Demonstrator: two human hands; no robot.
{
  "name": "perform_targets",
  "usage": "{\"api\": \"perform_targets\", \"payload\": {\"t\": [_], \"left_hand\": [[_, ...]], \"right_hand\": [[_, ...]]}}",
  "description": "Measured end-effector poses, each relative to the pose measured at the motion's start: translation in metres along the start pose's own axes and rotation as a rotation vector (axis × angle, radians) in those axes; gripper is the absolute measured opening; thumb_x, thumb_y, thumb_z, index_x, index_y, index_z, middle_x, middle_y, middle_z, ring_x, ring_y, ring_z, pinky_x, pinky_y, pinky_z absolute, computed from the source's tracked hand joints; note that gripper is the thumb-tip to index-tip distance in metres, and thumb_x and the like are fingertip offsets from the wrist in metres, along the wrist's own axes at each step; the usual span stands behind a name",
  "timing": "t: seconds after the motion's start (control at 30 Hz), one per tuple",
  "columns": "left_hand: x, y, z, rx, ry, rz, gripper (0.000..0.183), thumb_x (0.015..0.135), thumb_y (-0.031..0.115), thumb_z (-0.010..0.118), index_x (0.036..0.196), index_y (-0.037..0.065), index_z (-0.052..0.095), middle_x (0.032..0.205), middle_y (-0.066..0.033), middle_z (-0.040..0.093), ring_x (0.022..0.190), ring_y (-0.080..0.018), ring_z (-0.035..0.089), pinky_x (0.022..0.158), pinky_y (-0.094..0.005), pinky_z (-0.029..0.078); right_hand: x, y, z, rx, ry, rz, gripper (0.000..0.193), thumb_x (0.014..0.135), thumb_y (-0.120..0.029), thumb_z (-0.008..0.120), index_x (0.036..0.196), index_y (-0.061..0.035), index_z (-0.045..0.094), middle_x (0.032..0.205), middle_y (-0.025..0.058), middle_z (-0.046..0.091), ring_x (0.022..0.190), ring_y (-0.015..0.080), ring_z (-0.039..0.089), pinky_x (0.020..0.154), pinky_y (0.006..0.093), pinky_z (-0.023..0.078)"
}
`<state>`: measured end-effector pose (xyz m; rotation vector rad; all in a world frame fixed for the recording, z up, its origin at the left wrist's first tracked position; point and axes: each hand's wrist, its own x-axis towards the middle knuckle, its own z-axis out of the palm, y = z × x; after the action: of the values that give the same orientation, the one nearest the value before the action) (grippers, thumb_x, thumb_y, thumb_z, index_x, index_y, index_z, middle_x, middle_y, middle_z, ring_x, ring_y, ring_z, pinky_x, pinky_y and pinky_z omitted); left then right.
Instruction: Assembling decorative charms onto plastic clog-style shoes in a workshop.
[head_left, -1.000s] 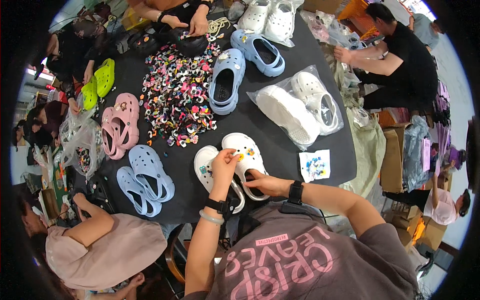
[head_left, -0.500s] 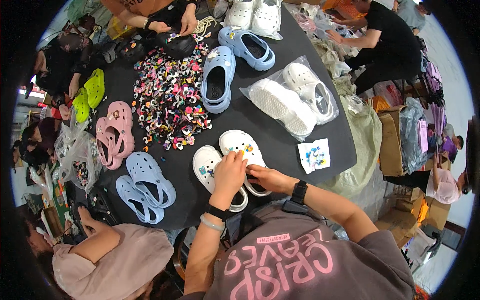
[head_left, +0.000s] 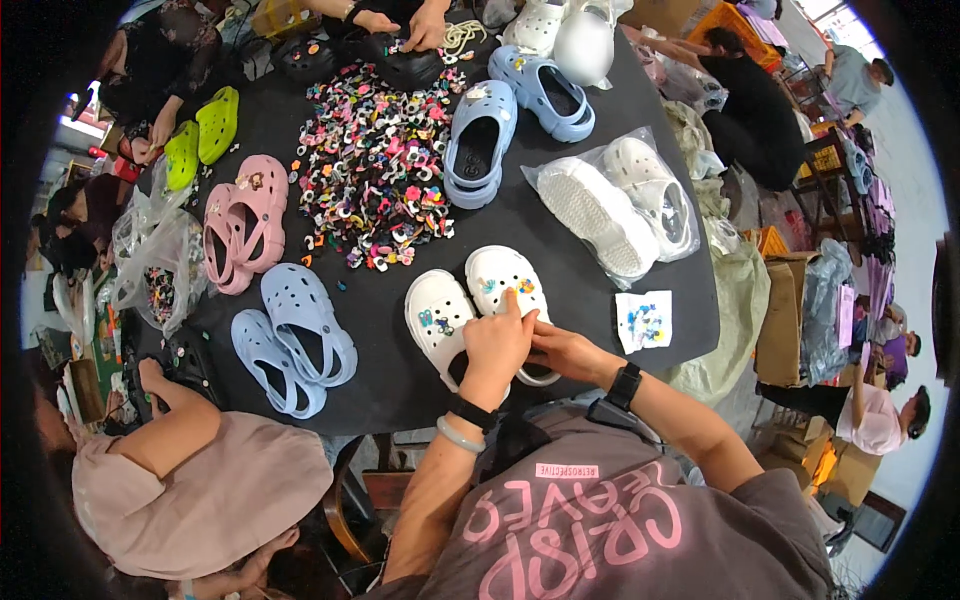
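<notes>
A pair of white clogs stands at the table's near edge. My left hand [head_left: 499, 342] is over the right clog [head_left: 490, 265]. Its index finger is stretched onto the upper, beside small colourful shoe charms [head_left: 525, 287]; the other fingers are curled, and what they may hold is hidden. My right hand [head_left: 572, 352] is closed on this clog's side near the heel, its fingers partly hidden. The left clog [head_left: 436, 300] carries charms [head_left: 434, 321] on its upper and stands next to my left hand. A small white packet of blue and yellow charms [head_left: 644, 321] lies to the right.
Loose charms [head_left: 375, 165] form a big pile mid-table. Light blue clogs [head_left: 310, 315], pink clogs [head_left: 262, 190] and green clogs [head_left: 216, 125] stand left. Bagged white clogs [head_left: 610, 225] lie right. A person in beige [head_left: 215, 490] sits close at my left; another person's hands [head_left: 425, 28] work across the table.
The view has shifted, so the table's things sit differently in it. My left hand's index finger is now stretched out on the clog, where before its fingertips were gathered by the charms.
</notes>
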<state>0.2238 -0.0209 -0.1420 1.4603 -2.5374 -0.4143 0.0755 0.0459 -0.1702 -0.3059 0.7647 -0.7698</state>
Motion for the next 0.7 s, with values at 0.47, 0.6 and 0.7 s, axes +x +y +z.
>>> {"api": "perform_targets", "payload": {"t": [0.47,0.6,0.7], "left_hand": [[0.022,-0.027,0.005,-0.484,0.055,-0.176,0.026,0.082,0.033,0.067,0.089,0.008,0.068,0.080,-0.0121,0.068,0.072,-0.0308,0.067,0.062,-0.0402,0.052],[0.024,-0.027,-0.001,-0.527,-0.038,-0.155,0.018,0.083,0.023,0.066,0.089,0.007,0.068,0.088,-0.0133,0.066,0.081,-0.0317,0.064,0.069,-0.0408,0.051],[0.014,-0.027,-0.009,-0.590,0.086,-0.147,0.013,0.083,0.017,0.066,0.089,0.005,0.068,0.083,-0.0133,0.066,0.077,-0.0316,0.064,0.068,-0.0404,0.050]], "right_hand": [[-0.022,-0.023,0.000,-0.211,-0.023,0.075,0.050,0.101,-0.024,0.044,0.145,-0.0054,0.030,0.147,0.0081,0.038,0.124,0.0201,0.048,0.102,0.0360,0.039],[-0.037,-0.045,0.002,-0.331,-0.005,0.047,0.045,0.100,-0.018,0.048,0.141,-0.0032,0.037,0.135,0.0095,0.050,0.118,0.0186,0.051,0.098,0.0329,0.042],[-0.035,-0.062,-0.006,-0.477,0.081,0.005,0.040,0.099,-0.015,0.048,0.137,-0.0024,0.043,0.128,0.0088,0.056,0.112,0.0168,0.056,0.094,0.0300,0.043]]}}
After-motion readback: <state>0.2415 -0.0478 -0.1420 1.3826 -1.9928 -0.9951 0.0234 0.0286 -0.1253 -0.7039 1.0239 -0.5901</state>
